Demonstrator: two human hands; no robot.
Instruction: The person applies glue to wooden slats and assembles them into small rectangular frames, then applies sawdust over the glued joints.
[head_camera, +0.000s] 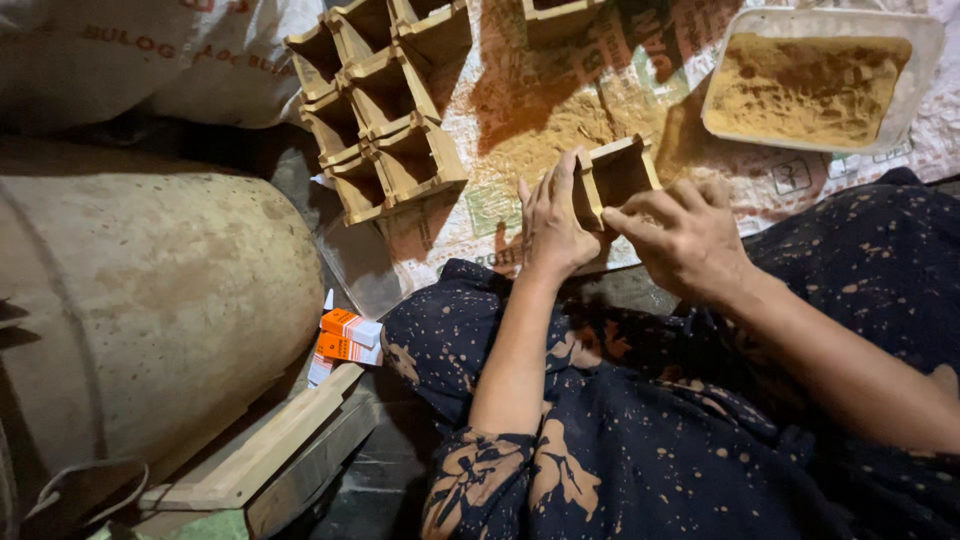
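Observation:
A small square box (622, 172) of brown card or wood, open at the top, stands on the printed plastic sheet (480, 200) in front of me. My left hand (552, 225) lies flat against its left wall with the fingers stretched up. My right hand (688, 238) grips the box from the right and near side, thumb and fingers curled around its corner. Loose brown powder (550, 125) is scattered on the sheet just behind the box.
Several identical open boxes (385, 105) stand in a cluster at the back left. A white tray (925, 70) of brown powder is at the back right. At left are a large round drum (150, 300), white sacks (120, 60), orange packets (350, 335) and wooden slats (270, 450).

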